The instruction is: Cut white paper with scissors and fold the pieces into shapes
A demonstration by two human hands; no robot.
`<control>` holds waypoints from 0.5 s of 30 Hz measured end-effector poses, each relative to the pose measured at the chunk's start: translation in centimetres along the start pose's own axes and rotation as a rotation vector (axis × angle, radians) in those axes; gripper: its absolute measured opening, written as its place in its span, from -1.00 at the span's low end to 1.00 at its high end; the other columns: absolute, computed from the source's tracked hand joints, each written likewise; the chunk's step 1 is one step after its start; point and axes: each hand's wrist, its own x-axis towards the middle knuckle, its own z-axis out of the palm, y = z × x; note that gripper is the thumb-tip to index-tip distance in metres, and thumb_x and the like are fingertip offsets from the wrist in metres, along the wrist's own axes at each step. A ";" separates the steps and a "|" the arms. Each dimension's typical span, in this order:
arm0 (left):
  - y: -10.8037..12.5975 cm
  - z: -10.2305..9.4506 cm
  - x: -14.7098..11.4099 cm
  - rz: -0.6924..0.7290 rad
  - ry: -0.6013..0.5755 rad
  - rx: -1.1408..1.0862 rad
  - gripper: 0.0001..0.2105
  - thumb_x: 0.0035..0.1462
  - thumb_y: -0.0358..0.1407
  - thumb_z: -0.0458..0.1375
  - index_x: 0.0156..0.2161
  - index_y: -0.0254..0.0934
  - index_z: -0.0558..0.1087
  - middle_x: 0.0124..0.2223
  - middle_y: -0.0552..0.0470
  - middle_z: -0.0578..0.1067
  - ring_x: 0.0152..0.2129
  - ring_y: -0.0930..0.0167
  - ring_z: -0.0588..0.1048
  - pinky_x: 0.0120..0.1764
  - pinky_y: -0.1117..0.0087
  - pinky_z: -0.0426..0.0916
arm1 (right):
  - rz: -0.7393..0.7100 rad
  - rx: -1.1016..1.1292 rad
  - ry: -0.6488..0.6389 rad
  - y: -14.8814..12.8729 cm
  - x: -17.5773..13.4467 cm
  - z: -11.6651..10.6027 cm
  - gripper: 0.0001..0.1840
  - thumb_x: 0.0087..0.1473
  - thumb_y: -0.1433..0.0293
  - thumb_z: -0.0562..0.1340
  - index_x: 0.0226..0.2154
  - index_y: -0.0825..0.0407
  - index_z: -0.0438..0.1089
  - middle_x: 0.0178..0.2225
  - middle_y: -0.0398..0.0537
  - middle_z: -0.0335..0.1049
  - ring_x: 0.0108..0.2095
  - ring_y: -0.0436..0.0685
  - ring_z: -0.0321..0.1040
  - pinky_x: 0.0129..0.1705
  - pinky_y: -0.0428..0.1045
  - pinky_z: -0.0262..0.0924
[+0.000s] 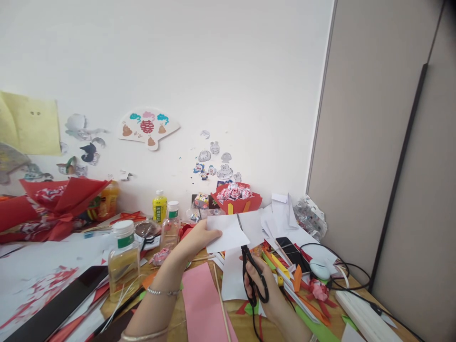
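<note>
My left hand (204,233) pinches a sheet of white paper (226,233) by its left edge, thumb on top. In my right hand (261,280) is a pair of black-handled scissors (245,256), fingers through the loops. The blades point away from me and lie across the paper, which is parted along them, with a second flap (251,227) to their right. Beneath, another white sheet (233,275) lies on the table. Pink paper (203,299) and a thin wooden stick (221,304) are between my forearms.
Clear bottles with white lids (124,256) stand left, beside a yellow drink bottle (159,207). Red-wrapped paper bouquets (237,203) sit against the wall. To the right lie a phone (289,251), black cable (366,280), a white power strip (366,313) and coloured paper strips (280,266).
</note>
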 end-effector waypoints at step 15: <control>-1.9 0.3 1.4 -0.032 -0.106 -0.051 -0.75 -0.21 -0.42 0.15 -0.29 -0.37 0.40 -0.47 0.02 0.53 -0.47 0.36 0.49 -0.47 0.45 0.36 | -0.030 -0.025 -0.018 0.4 0.5 -0.1 -0.59 -0.02 0.06 0.20 -0.32 0.05 0.22 -0.67 -0.32 0.12 -0.74 -0.14 0.02 -0.73 -0.20 -0.10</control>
